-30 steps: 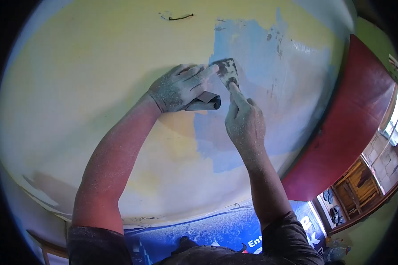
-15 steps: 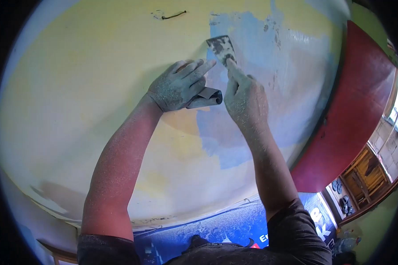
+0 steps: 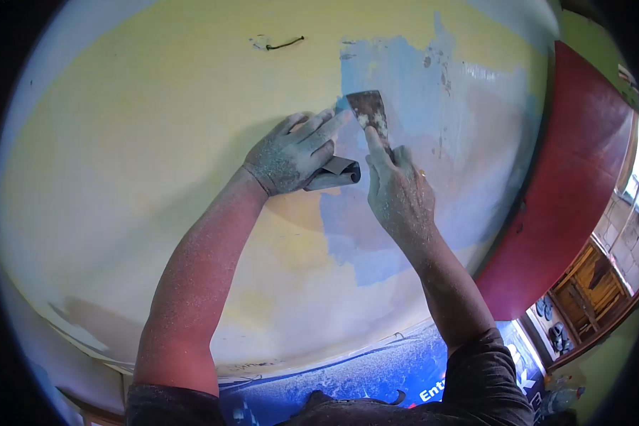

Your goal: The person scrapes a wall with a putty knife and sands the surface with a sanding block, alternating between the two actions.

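My left hand (image 3: pixel 289 156), coated in pale dust, holds a rolled piece of dark grey sandpaper (image 3: pixel 339 175) under its palm, and its fingers reach over the wall surface. In my right hand (image 3: pixel 402 192) is a putty knife (image 3: pixel 368 112) with a whitish, smeared blade pointing up. The blade lies over the left part of a light blue patch (image 3: pixel 397 71) on the yellow and white wall (image 3: pixel 192 106), just right of my left fingertips. The knife's handle is mostly hidden by my right hand.
A short dark wire (image 3: pixel 285 44) sticks out of the wall at the top. To the right is a large dark red panel (image 3: pixel 557 184). A blue printed banner (image 3: pixel 334 387) runs along the bottom. Sandals (image 3: pixel 559 337) and a wooden door (image 3: pixel 586 291) show at the lower right.
The putty knife and my right hand have moved down and slightly right, and the blade has turned a little. My left hand sits slightly lower in view, as does the wall.
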### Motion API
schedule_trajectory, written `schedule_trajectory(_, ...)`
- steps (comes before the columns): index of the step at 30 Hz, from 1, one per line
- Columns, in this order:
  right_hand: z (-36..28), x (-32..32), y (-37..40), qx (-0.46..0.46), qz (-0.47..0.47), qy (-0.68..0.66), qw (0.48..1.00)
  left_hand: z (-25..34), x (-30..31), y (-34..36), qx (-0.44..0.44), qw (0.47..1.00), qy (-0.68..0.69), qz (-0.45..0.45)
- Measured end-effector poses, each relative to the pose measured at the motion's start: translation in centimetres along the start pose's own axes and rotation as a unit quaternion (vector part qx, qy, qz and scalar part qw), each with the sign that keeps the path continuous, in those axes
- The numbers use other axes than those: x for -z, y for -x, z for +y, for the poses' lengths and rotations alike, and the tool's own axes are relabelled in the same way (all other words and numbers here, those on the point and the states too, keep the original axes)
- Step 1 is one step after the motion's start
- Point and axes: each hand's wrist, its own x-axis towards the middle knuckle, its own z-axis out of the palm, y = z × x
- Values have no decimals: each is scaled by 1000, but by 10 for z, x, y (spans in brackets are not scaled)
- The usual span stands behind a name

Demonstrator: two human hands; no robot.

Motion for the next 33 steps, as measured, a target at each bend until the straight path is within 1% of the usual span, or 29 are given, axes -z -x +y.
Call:
schedule_trajectory(1,-2,0,2,-5,-12,-3,1000,-1,0,1,-3,1000,-3,5)
schedule_trajectory(4,-1,1,6,-1,0,-39,999,-5,2,-1,-7,1000,11,-2)
schedule_trajectory(7,-5,4,0,-5,-1,-40,999,0,4,-3,14,999,40,-10)
schedule_trajectory(10,-9,12,-4,-16,-7,-39,999,3,4,-4,22,999,32,3)
schedule_trajectory(13,-10,13,1,0,-17,-25,1000,-1,9,-8,26,999,42,-6)
schedule_trajectory(16,-18,9,-5,1,-10,-16,1000,1,3,-3,20,999,46,11)
schedule_trajectory(19,-20,15,-5,-15,-26,-31,999,3,4,-5,23,999,42,5)
schedule_trajectory(20,-20,14,0,-20,-32,-30,999,1,5,-4,15,999,32,-13)
schedule_trajectory(22,-19,12,5,-18,-38,-28,999,-3,3,-2,-1,1000,18,-7)
schedule_trajectory(23,-18,8,-1,-5,-21,-34,999,-3,2,-1,-7,1000,12,-6)
schedule_trajectory(25,-17,0,-12,8,7,-48,999,1,5,-2,12,1000,22,-1)
schedule_trajectory(28,-24,-1,-22,-7,8,-41,999,4,4,-4,14,999,37,2)
schedule_trajectory(31,-24,14,-5,-30,-35,-55,997,-1,4,-1,10,999,35,1)
schedule_trajectory(33,-22,9,-5,-24,-30,-54,998,-1,1,-1,6,999,35,2)
